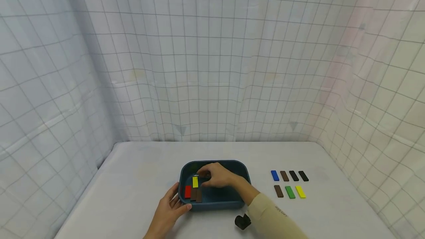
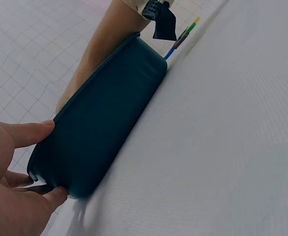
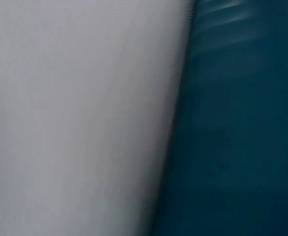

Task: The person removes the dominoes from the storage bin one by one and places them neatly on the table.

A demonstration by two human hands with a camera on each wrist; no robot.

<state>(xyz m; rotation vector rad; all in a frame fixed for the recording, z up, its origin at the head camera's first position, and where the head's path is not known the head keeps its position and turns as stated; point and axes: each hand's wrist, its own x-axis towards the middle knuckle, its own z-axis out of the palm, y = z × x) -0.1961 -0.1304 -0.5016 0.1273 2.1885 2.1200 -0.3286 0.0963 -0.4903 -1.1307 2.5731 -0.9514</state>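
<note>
A dark teal plastic tray sits on the white table. My left hand grips its near left corner, thumb at the front rim and fingers along the outer left wall; the left wrist view shows thumb and fingertips against this wall. Reaching into the tray, my right hand has its thumb and fingers bent around a small dark block, mostly hidden by the hand. Beside it in the tray lie a yellow block, a red block and two brown blocks. The right wrist view shows only tray wall and tablecloth.
Right of the tray, flat blocks lie in two rows, including a blue block, a green block, a yellow piece and black pieces. A black wrist device shows beside the right sleeve. Gridded white curtains surround the table.
</note>
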